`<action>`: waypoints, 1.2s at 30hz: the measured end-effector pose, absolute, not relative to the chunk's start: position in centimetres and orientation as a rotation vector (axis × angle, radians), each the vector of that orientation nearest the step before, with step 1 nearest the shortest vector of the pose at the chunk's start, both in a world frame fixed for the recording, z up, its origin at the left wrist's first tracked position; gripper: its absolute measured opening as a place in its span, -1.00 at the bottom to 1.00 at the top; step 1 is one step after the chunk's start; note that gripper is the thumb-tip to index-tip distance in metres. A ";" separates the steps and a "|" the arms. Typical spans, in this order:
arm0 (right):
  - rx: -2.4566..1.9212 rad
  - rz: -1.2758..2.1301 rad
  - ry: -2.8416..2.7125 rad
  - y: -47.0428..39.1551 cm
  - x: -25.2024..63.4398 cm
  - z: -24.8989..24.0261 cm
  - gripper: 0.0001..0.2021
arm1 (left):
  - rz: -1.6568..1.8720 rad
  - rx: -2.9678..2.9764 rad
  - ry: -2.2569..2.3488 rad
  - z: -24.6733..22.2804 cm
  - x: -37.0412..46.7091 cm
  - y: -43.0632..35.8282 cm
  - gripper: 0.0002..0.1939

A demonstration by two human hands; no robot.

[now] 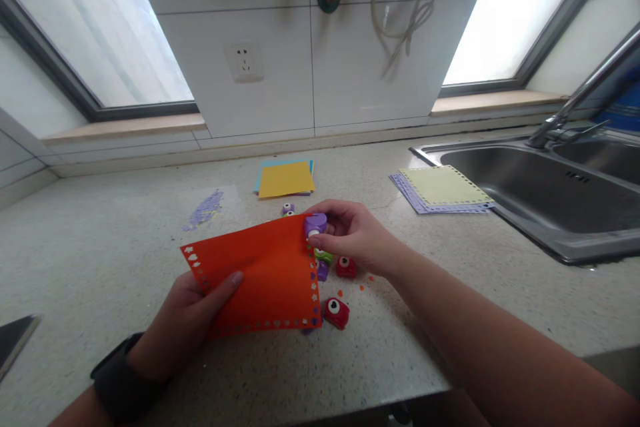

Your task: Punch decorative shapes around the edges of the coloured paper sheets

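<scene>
An orange-red paper sheet (pixel 265 273) is held up, tilted, by my left hand (pixel 195 310), thumb on its face and fingers behind. Small punched shapes line its left, bottom and right edges. My right hand (pixel 357 237) grips a purple craft punch (pixel 315 223) set on the sheet's top right corner. Below that hand, a red craft punch (pixel 346 267) and a green one (pixel 324 256) lie on the counter, partly hidden by the sheet. Nearer to me lies another red punch (pixel 337 313) with a white button. Small orange paper bits lie beside them.
Yellow and blue paper sheets (pixel 286 180) are stacked toward the wall. Purple paper scraps (pixel 205 209) lie to the left. Pale yellow and lilac punched sheets (pixel 445 187) rest against the edge of the steel sink (pixel 520 180). A dark flat object (pixel 15 340) is at far left.
</scene>
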State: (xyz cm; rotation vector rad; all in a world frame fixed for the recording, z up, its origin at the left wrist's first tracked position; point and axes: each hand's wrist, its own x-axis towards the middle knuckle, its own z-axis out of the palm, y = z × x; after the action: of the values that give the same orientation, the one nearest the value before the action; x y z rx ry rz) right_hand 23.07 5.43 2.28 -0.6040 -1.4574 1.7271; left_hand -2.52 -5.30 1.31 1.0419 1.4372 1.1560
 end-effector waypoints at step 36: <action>-0.753 1.777 -1.423 5.3 22.6 2.3 -0.74 | 1.144 0.919 1.336 1.6 -2.3 -5.7 -0.67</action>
State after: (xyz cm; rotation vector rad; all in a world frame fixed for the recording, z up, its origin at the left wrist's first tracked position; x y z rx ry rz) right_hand 22.59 5.33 2.32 -0.7526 -1.4231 1.7768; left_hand -2.26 -5.72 1.63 0.9187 1.3364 1.1440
